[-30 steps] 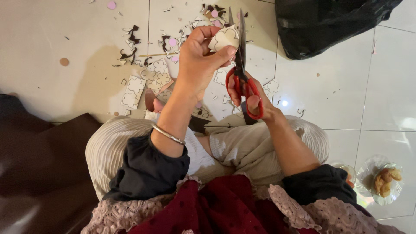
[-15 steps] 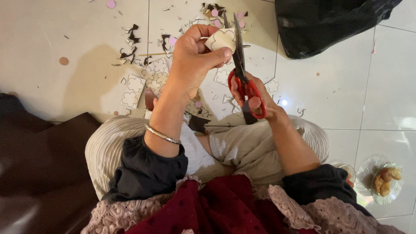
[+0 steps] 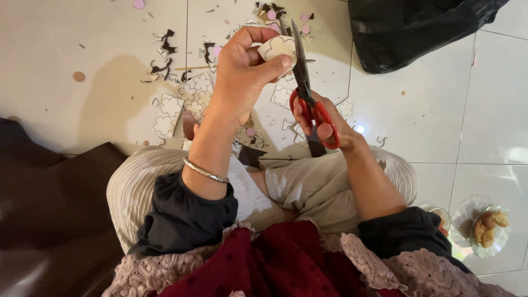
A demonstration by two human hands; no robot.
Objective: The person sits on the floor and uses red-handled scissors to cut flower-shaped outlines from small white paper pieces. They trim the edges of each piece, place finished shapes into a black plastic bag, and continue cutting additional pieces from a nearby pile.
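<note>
The paper cut-out [image 3: 276,48], cream with a scalloped outline, sits raised above the tiled floor [image 3: 82,110], pinched between your left hand's [image 3: 242,71] thumb and fingers. Your right hand [image 3: 324,124] grips red-handled scissors [image 3: 308,99], blades nearly closed at its edge. Judged light, thin, easily creased: hold it close to the cut line.

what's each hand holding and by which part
The left hand pinches a small cream flower-shaped cutout at its lower edge, between thumb and fingers. The right hand holds red-handled scissors by the handle loops, fingers through them.
</note>
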